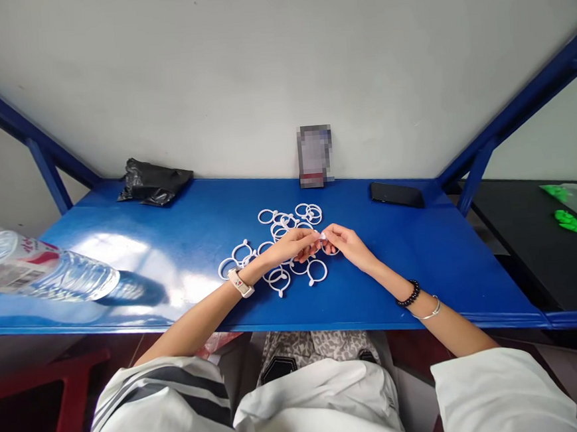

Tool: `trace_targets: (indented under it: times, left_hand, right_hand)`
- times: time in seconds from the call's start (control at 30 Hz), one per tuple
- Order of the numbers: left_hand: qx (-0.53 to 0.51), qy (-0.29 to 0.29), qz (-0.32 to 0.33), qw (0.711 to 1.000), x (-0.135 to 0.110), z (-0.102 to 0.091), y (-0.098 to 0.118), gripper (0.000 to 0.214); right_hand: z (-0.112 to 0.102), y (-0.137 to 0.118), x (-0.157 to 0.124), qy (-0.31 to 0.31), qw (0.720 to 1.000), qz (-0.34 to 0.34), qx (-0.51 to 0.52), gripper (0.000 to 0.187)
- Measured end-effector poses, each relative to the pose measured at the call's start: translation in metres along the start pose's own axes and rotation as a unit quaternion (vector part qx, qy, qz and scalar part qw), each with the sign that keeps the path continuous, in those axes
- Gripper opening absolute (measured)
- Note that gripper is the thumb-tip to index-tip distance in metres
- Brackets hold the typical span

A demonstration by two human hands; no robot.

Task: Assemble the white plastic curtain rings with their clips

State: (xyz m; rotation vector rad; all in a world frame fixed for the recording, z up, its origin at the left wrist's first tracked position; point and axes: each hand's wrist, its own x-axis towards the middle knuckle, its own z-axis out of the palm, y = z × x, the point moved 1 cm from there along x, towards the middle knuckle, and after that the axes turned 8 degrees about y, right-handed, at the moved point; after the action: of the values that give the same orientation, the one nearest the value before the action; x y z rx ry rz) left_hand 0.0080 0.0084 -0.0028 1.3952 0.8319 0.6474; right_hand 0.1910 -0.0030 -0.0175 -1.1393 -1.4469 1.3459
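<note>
Several white plastic rings (280,224) lie scattered in the middle of a blue table (421,252). My left hand (293,244) and my right hand (344,240) meet above the pile, fingertips pinched together on one white ring (323,238) between them. More rings lie under and beside my left wrist, which wears a watch with a pale strap. My right wrist carries a dark bead bracelet and a thin silver bangle.
A water bottle (37,267) lies on its side at the table's left edge. A crumpled black bag (153,181) sits at the back left, a dark phone (397,194) at the back right, a small blurred card (314,155) against the wall. Green items (567,219) lie on a dark surface at right.
</note>
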Motion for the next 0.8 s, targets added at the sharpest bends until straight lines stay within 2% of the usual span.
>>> trace_targets:
  times: [0.1,0.23,0.5,0.8]
  left_hand:
    - [0.001,-0.027,0.023,0.999,-0.002,0.003,-0.001,0.049]
    - [-0.03,-0.071,0.056,0.995,-0.004,0.006,0.004,0.048]
    - [-0.129,-0.128,0.077,0.98,-0.003,0.011,0.003,0.047]
    - [-0.218,-0.12,0.07,0.966,-0.002,0.017,-0.001,0.047]
  right_hand:
    - [0.003,-0.002,-0.003,-0.031,0.999,0.02,0.003,0.054]
    - [0.007,-0.006,-0.008,-0.072,0.995,0.026,0.062,0.056]
    - [0.014,-0.01,-0.017,-0.075,0.982,0.047,0.166,0.072]
    - [0.016,-0.009,-0.017,-0.069,0.959,0.078,0.264,0.075]
